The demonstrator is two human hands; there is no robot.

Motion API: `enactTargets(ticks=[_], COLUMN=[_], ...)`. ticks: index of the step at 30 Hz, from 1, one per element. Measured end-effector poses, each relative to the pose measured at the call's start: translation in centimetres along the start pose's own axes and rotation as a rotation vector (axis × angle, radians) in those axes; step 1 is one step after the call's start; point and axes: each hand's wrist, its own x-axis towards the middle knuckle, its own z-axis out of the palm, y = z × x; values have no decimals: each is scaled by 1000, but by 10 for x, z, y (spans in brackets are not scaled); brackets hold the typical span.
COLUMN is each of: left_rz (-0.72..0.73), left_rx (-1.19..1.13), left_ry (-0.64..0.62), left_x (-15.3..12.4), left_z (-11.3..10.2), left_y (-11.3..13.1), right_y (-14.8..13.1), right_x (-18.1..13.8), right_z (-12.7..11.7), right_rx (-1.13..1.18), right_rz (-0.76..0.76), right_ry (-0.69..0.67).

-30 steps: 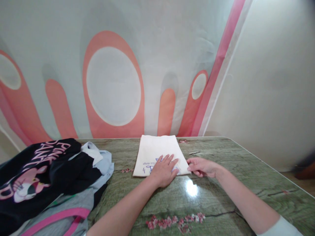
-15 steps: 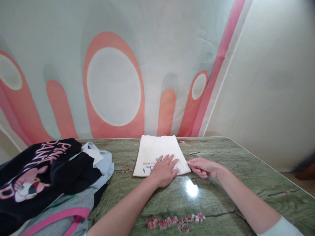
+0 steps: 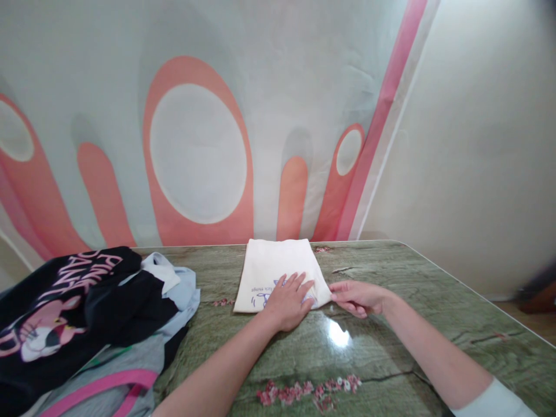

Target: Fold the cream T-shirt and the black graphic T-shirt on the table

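A folded white T-shirt [image 3: 278, 258] lies flat near the far edge of the table, with blue lettering and a line drawing on its near half. My left hand [image 3: 290, 300] rests on it palm down, fingers spread, covering part of the print. At the shirt's near right corner, my right hand [image 3: 354, 297] pinches the cloth between thumb and forefinger. That corner is slightly drawn up and curled toward the fingertips. The right hand's other fingers are curled in below.
On the left of the table [image 3: 369, 370] is a heap of clothes: a black garment [image 3: 117, 289] with a pink cartoon print, a light blue one [image 3: 186, 289], and a grey one with pink trim [image 3: 108, 388]. A patterned backdrop [image 3: 269, 87] hangs behind the table.
The shirt's near right corner has curled inward a little in my right hand's pinch. My left hand stays in place on the shirt. The view has shifted very slightly.
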Motion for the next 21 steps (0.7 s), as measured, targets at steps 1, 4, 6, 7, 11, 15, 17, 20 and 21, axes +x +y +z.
enactTargets(ticks=[1,4,6,7,11,15,17,20,21], left_rz=[1,-3,-6,-7,-7,-11,-13,-14,-12], left_rx=[0,3,6,6,5,0,3,7,7], left_ry=[0,-3,-11,-16,-25,-32,-40,-38,-35], left_x=[0,0,0,0,0,0,-1,-1,-1], left_z=[0,1,0,0,-1,-2,-3,-3,-3], left_y=[0,-1,-1,-1,0,0,0,1,1], right_y=[0,2,4,5,8,8,8,5,4], right_x=[1,4,5,5,6,6,4,2,2], right_z=[0,0,-3,-4,-10,-11,-11,-14,-14], right_rx=[-11,-57,-66,-61,-45,-75,-124,-234,-273], right_rz=[7,27,31,29,20,34,76,124,110], right_ry=[7,59,85,93,108,136,170,253,314])
